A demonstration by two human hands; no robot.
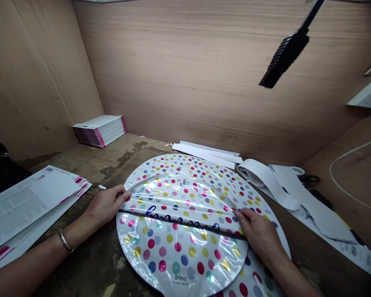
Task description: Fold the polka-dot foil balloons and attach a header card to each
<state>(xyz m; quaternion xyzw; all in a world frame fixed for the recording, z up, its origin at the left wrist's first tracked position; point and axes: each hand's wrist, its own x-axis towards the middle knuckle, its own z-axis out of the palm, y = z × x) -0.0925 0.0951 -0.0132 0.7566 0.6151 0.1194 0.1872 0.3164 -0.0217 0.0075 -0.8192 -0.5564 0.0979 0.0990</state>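
A flat white foil balloon (182,243) with coloured dots lies in front of me, with "prima" printed near its lower edge. Its upper part is bent over in a fold that crosses the middle, partly covering dark blue lettering. My left hand (105,204) pinches the fold's left end, thumb and fingers pressed together. At the right end, my right hand (261,231) grips the foil in the same way. More dotted foil balloons (262,206) lie flat underneath, spread out toward the back and right.
Printed cards (34,202) lie at left; a neat card stack (100,130) stands in the back corner. White paper strips (207,152), a curled label roll (272,185) and scissors (311,180) lie right. A black device (286,55) hangs overhead. Wooden panels enclose the table.
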